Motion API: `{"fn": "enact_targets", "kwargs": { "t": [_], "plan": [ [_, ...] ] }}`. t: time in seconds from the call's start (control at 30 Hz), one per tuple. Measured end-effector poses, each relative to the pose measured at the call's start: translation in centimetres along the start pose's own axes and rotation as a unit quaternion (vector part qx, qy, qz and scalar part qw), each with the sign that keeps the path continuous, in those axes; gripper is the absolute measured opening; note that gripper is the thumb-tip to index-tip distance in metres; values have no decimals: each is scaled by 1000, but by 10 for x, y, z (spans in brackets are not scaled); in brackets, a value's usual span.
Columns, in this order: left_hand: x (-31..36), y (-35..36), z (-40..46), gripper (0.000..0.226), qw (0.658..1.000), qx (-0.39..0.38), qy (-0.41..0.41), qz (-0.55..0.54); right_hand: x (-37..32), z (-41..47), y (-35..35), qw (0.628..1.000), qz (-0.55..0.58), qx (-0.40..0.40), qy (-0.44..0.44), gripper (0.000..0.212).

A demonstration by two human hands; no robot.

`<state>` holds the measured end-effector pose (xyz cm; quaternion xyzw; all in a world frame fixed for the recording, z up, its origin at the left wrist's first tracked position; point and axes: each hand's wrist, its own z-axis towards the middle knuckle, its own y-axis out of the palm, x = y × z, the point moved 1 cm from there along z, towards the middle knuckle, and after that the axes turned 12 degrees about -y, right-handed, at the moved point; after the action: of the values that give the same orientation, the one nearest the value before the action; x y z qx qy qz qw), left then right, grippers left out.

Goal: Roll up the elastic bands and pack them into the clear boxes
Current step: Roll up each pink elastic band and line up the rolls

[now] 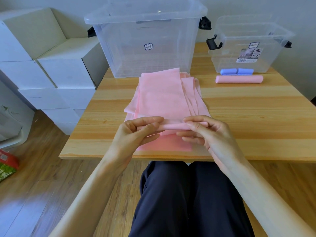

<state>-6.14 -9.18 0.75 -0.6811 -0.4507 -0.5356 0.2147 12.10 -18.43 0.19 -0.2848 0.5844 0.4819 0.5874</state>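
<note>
Two hands work the near end of the top pink band (162, 98). We note the left hand (136, 132) and the right hand (203, 132) each pinching the started roll (172, 126) between thumb and curled fingers, one at either end of it. The roll's long axis runs from hand to hand, across our front; the unrolled length of the band stretches directly away from both hands, toward the large clear box (145, 40). We judge the coming move to be a forward roll away from the body along that length, both hands being equally near.

The band lies on a pile of further pink bands on the counter (256, 117), several loose ends showing beyond the right hand.

Containers: the large clear box, straight beyond the hands, has its lid resting on top; we see nothing packed inside. The small clear box (248, 47), beyond and outside the right hand, is open-topped and also appears empty. Just in front of it lie blue rolls (236, 71) and one finished pink roll (239, 79), not yet packed.
</note>
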Motion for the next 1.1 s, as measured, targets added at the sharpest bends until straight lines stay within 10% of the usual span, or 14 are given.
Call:
{"fn": "enact_targets", "kwargs": {
  "t": [1.1],
  "plan": [
    [2, 0, -8, 20, 999, 13, -6, 38, -7, -1, -1, 998, -39, -48, 16, 26]
  ]
}}
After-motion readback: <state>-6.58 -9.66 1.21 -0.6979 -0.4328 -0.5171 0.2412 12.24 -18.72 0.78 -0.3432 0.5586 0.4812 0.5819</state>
